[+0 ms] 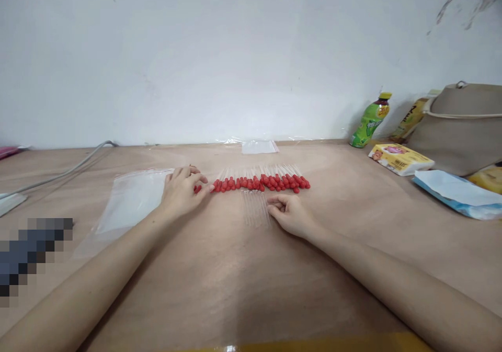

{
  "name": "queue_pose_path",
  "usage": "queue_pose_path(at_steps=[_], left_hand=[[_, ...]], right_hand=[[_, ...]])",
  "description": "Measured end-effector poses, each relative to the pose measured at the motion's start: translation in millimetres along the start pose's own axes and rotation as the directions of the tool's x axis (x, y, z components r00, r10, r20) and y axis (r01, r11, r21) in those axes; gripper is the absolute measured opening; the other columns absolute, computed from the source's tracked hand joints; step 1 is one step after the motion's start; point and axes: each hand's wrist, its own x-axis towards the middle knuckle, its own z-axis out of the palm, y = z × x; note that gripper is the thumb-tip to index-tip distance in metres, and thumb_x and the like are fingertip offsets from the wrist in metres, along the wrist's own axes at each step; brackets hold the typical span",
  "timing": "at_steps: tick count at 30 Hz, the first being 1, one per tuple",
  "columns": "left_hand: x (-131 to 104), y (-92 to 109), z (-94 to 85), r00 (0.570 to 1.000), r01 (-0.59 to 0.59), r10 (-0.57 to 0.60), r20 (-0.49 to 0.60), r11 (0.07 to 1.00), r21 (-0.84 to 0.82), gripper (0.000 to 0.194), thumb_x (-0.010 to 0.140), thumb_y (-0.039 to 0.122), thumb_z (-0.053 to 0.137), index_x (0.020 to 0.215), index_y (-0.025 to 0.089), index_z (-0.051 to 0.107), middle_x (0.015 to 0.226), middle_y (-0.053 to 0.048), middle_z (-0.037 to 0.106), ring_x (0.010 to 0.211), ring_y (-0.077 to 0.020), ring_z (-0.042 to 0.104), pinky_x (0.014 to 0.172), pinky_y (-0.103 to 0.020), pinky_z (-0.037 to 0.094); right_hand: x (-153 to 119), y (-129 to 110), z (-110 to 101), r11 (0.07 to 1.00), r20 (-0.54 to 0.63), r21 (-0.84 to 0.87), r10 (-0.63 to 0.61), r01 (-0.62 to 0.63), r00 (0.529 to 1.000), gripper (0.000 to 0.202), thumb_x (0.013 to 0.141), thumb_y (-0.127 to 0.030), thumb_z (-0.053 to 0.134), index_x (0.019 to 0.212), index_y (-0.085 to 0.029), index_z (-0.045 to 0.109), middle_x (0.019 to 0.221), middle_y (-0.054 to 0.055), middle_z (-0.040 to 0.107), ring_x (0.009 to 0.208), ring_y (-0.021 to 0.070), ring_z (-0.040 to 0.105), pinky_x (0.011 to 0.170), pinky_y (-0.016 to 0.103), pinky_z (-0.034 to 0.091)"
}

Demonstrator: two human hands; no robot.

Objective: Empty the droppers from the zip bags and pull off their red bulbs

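Note:
A row of glass droppers (251, 182) lies on the table, red rubber bulbs toward me and thin clear tips toward the wall. My left hand (182, 187) is at the row's left end, fingers bent but apart, thumb near the closest bulb. A red bulb shows in the gap between thumb and fingers; whether it is touched I cannot tell. Just below the row lie several bare clear glass tubes (254, 208), side by side without bulbs. At their right edge my right hand (290, 213) is closed, thumb and fingertips pinching the outermost tube.
Left of the row is a clear plastic bag (131, 200); a small zip bag (259, 147) lies by the wall. At right stand a green bottle (371, 122), a yellow box (400, 159), a blue-white packet (458, 192) and a grey bag (458, 127). A cable (74, 163) crosses at left.

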Motion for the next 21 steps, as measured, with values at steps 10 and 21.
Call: queue_pose_path(at_steps=[10, 21], left_hand=[[-1.0, 8.4, 25.7, 0.996, -0.019, 0.017, -0.086, 0.999, -0.026, 0.024, 0.084, 0.037, 0.044, 0.081, 0.018, 0.058, 0.104, -0.009, 0.059, 0.105, -0.0275, 0.047, 0.085, -0.043, 0.034], [-33.7, 38.3, 6.8, 0.987, -0.113, 0.045, -0.154, 0.875, -0.47, 0.016, 0.085, 0.03, 0.047, 0.09, 0.018, 0.055, 0.087, -0.003, 0.062, 0.082, -0.0173, 0.057, 0.073, -0.03, 0.045]], right_hand=[[-0.8, -1.1, 2.0, 0.998, 0.025, 0.036, 0.045, -0.046, 0.999, 0.024, 0.073, -0.022, 0.053, 0.094, -0.014, 0.063, 0.072, 0.004, 0.068, 0.056, 0.0129, 0.059, 0.053, 0.026, 0.047], [6.2, 7.8, -5.4, 0.994, -0.053, 0.11, 0.027, -0.021, 0.998, 0.024, 0.074, -0.029, 0.056, 0.094, -0.015, 0.06, 0.075, 0.003, 0.063, 0.063, 0.0122, 0.056, 0.059, 0.025, 0.045]])
